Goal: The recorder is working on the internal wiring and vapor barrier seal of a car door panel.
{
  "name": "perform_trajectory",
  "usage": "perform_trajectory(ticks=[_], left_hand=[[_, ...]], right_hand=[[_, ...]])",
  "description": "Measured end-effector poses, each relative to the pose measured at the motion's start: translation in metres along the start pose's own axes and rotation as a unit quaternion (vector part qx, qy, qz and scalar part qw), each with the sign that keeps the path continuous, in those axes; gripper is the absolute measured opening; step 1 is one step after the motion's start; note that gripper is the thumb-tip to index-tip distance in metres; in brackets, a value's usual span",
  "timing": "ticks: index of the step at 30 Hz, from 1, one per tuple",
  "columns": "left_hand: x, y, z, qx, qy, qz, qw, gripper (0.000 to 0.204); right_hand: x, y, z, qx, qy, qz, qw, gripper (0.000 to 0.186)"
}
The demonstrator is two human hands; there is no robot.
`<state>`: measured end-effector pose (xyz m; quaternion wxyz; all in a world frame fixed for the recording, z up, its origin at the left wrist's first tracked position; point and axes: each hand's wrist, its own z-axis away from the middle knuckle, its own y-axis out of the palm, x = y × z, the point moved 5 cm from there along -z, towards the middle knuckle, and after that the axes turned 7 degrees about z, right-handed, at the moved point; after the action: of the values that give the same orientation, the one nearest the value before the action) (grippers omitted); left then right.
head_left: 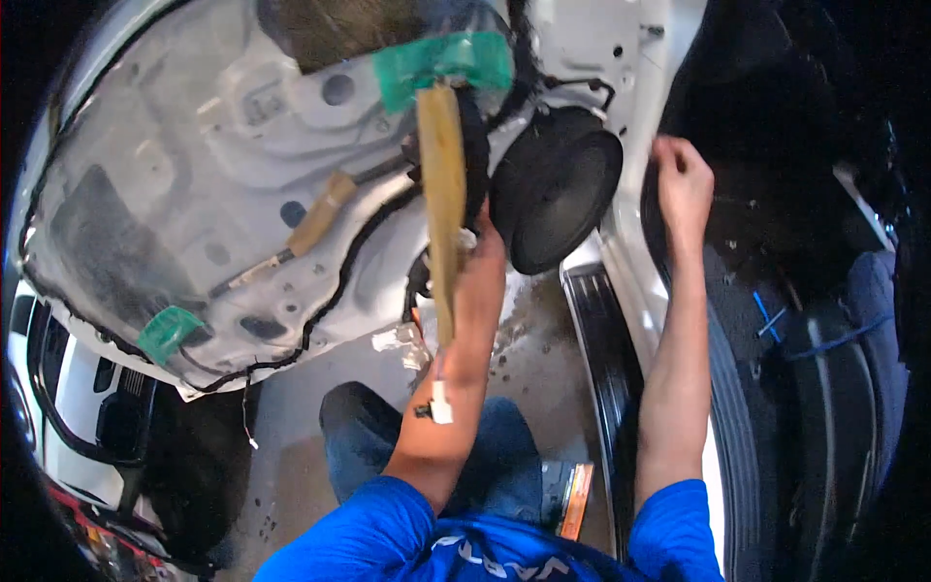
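While the left hand [487,264] is resting behind a long yellow-wrapped strip [441,165], the right hand [687,184] is hovering on the other side of a black oval speaker [561,189], close by the white body pillar [637,209]. Speaker is sitting between the two: right of the left hand and somewhat above it in view, left of the right hand. Its long axis is slanting from upper right to lower left. Left hand is lying nearer, upper fingers just beside the speaker's left edge; right hand is standing off across a visible gap.

Left hand: fingers are being partly hidden by the strip and dark parts; cannot tell whether they are gripping anything. Right hand: fingers are sitting curled toward the thumb; cannot tell whether something small is being pinched, nor whether the fingertips are touching the pillar.

Strip is running nearly upright in view, its top meeting a green tape patch [495,60] on the bare door panel [228,107], its lower part crossing in front of the left hand and wrist. White connector [442,403] is hanging over the left forearm. Lower right of the speaker, a black sill plate [603,354] is running toward the lower edge.
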<state>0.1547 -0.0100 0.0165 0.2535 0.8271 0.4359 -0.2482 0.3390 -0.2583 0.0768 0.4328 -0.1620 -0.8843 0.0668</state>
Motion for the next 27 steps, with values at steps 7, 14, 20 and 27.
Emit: perform_trajectory(ticks=[7, 14, 20, 27], left_hand=[[-0.005, 0.001, 0.01, 0.078, -0.043, 0.058, 0.994, 0.047], [0.061, -0.003, -0.016, -0.125, -0.138, 0.256, 0.949, 0.029], [0.029, 0.006, -0.014, -0.202, -0.254, 0.53, 0.783, 0.015], [0.035, -0.006, -0.004, -0.158, -0.219, 0.418, 0.868, 0.041]], right_hand=[[0.109, 0.064, 0.048, -0.102, -0.215, 0.099, 0.966, 0.035], [0.125, 0.106, 0.031, -0.039, -0.224, 0.024, 0.973, 0.036], [0.106, 0.101, 0.02, 0.056, -0.195, -0.039, 0.978, 0.032], [0.118, 0.102, 0.019, 0.063, -0.215, 0.017, 0.974, 0.03]])
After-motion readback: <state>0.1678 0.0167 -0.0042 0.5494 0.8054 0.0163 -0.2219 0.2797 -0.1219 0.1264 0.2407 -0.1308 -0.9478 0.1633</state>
